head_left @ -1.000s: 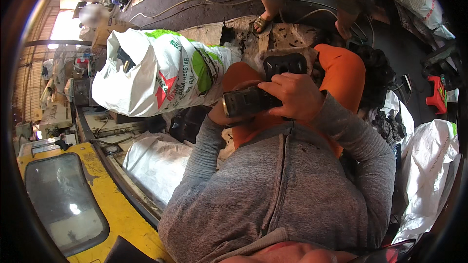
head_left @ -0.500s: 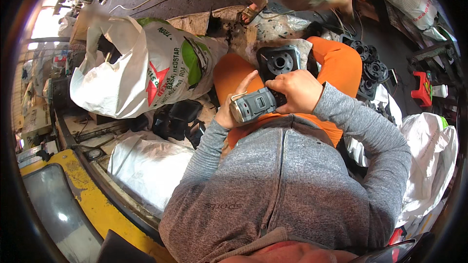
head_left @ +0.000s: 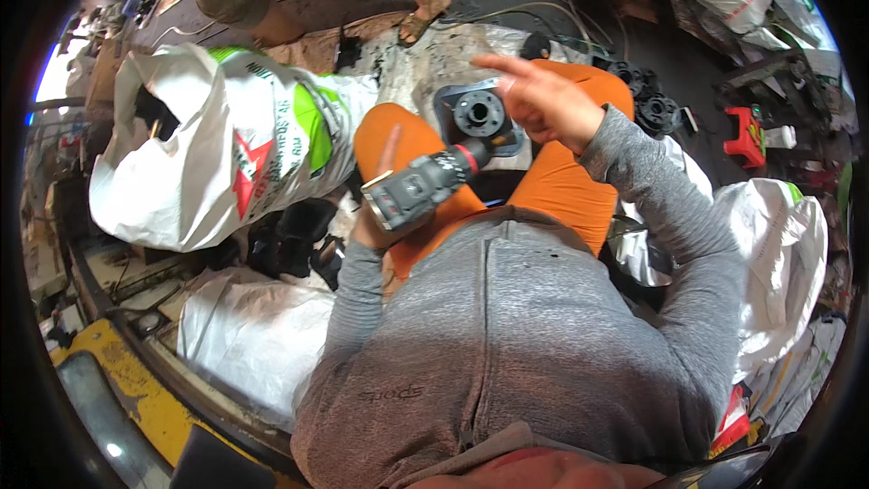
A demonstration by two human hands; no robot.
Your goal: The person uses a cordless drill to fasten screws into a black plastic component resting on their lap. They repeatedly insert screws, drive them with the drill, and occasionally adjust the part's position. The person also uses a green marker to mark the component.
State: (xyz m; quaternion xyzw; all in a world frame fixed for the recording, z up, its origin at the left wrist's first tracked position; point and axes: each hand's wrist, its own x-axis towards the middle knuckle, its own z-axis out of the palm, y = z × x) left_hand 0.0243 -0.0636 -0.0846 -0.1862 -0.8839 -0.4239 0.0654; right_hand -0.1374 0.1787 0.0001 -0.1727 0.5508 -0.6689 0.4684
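You've got the big white sack well L of the black plate w/ the raised ring, which lies straight ahead of you. Your drill is on the plate's near L side, long axis slanting far-R, red-banded nose toward the plate's near edge; contact n/c from here. Your L hand, farther off on that same side, is wrapped round the drill, mostly hidden, one finger sticking up. Your R hand is nearer, over the plate's R side: index straight, pointing L, others bent; can't tell if it pinches anything.
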